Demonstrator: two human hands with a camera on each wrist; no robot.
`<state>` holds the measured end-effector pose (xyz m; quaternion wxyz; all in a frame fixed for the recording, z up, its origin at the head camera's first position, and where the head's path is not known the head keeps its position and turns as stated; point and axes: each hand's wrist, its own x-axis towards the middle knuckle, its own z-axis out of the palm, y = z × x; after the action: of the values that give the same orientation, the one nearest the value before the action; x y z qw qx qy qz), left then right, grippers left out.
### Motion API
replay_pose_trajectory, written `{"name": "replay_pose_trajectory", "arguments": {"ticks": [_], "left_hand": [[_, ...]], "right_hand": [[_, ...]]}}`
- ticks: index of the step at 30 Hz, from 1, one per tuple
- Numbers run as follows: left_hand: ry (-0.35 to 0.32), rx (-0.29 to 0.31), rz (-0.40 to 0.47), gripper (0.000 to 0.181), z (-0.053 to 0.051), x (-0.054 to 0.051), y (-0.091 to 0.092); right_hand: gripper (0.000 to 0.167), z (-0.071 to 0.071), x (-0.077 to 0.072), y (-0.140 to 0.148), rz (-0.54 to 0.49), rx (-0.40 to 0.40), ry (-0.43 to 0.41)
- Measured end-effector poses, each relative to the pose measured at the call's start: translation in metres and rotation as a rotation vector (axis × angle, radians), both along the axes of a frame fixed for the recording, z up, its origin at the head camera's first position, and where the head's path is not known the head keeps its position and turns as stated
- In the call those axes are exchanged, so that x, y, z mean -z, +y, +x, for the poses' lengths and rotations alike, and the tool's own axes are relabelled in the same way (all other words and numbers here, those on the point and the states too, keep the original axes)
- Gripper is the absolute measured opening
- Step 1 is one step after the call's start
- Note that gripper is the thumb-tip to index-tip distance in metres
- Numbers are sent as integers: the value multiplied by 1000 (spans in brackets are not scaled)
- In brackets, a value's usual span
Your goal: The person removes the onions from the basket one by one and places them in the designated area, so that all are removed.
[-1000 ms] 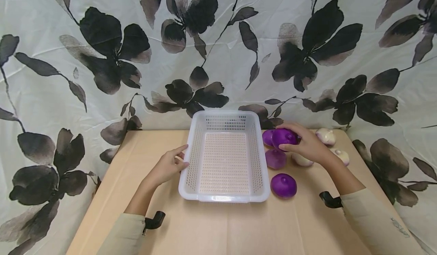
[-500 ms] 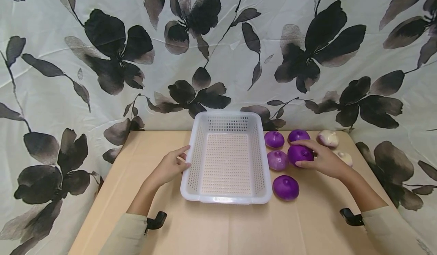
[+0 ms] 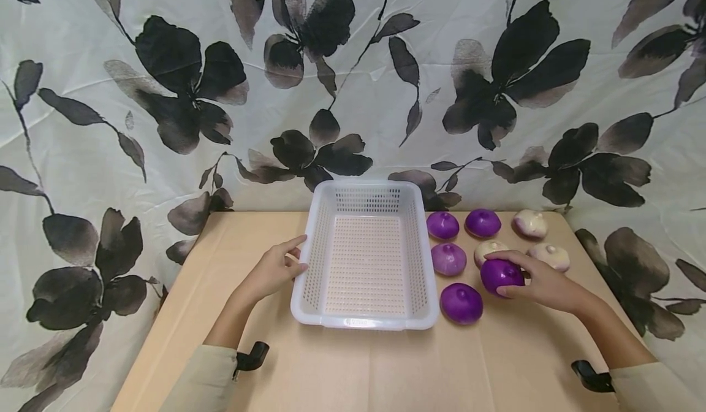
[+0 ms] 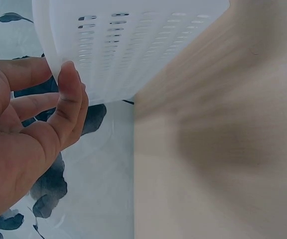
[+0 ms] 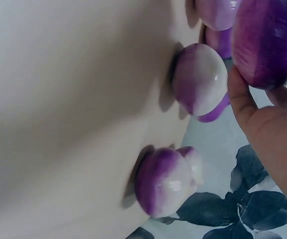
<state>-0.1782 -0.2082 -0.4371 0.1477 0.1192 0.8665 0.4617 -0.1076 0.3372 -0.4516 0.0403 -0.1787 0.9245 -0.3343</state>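
In the head view a white plastic basket [image 3: 364, 259] with perforated walls stands at the middle of the table. My left hand [image 3: 276, 271] holds its left rim; the left wrist view shows my fingers [image 4: 70, 89] against the outer wall beneath the lip. My right hand [image 3: 546, 283] grips a purple onion [image 3: 501, 276] between thumb and fingers, right of the basket. In the right wrist view this onion [image 5: 265, 45] appears off the table. Close by on its left sits another purple onion [image 3: 461, 303]; a pale onion [image 3: 486, 251] lies just behind, partly covered.
Between basket and hand lie a lighter purple onion [image 3: 448, 259] and, farther back, two dark purple onions [image 3: 443, 225]. White-and-purple onions [image 3: 530, 224] rest near the table's [image 3: 386, 369] back right corner. A flower-printed cloth [image 3: 353, 93] hangs behind the table.
My right hand has carried the purple onion rightward and toward me, away from the back purple onions, uncovering them and the pale one. My left hand stays at the basket rim.
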Motion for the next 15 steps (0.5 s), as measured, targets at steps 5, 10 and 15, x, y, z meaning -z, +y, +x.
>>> {"name": "replay_pose_trajectory", "arguments": {"ticks": [5, 10, 15], "left_hand": [[0, 2, -5, 66, -1, 0, 0], [-6, -5, -4, 66, 0, -1, 0], [-11, -9, -2, 67, 0, -1, 1]], "right_hand": [[60, 9, 6, 6, 12, -84, 2], [59, 14, 10, 13, -17, -102, -84], [62, 13, 23, 19, -30, -86, -72]]}}
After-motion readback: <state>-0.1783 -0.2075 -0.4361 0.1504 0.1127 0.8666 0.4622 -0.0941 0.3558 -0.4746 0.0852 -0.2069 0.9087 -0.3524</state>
